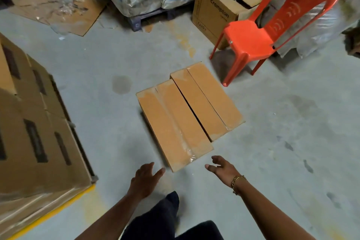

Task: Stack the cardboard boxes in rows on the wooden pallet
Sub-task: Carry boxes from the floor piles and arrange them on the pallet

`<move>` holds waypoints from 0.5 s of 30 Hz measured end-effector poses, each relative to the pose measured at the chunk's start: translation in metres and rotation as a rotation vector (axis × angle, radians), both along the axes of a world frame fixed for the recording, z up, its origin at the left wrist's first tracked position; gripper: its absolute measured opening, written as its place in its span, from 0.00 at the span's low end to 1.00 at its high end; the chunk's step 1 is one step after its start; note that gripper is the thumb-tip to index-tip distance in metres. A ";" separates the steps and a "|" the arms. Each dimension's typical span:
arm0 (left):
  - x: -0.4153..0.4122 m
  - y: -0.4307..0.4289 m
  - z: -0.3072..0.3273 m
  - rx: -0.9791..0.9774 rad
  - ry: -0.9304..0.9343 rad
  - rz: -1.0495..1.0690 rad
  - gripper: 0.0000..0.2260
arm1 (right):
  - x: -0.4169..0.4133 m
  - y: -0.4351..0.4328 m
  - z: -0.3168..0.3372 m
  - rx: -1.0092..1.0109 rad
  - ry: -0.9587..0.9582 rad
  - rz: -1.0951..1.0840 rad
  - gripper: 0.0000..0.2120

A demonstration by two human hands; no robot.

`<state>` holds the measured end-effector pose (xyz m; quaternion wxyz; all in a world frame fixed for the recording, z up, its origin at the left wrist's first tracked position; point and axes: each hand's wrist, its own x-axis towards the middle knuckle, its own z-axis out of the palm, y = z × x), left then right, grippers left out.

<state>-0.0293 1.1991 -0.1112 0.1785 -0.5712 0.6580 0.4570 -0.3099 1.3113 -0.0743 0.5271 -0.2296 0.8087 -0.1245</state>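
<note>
both hands out and empty, fingers spread, left hand [145,178] and right hand [220,168] flanking the near end of the cardboard box [173,122] on the floor [93,64] just ahead, likely to clamp its sides, second box [206,101] beyond, stacked boxes [39,122] off left.

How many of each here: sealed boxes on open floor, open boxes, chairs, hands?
Sealed boxes: 2 (near box, far box)
Open box: 1
Chair: 1
Hands: 2 (left hand, right hand)
Total: 6
The stack at left is cut off by the frame, so it is not counted.
</note>
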 end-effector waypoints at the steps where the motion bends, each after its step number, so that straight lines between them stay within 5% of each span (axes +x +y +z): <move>1: -0.009 -0.004 -0.013 0.024 -0.009 0.030 0.34 | -0.010 -0.008 -0.012 0.014 -0.004 -0.007 0.29; 12: -0.094 -0.021 -0.151 0.219 0.063 0.375 0.33 | -0.093 -0.059 -0.182 0.192 0.039 -0.062 0.32; 15: -0.111 -0.023 -0.194 0.257 0.075 0.614 0.30 | -0.108 -0.068 -0.233 0.245 0.058 -0.063 0.39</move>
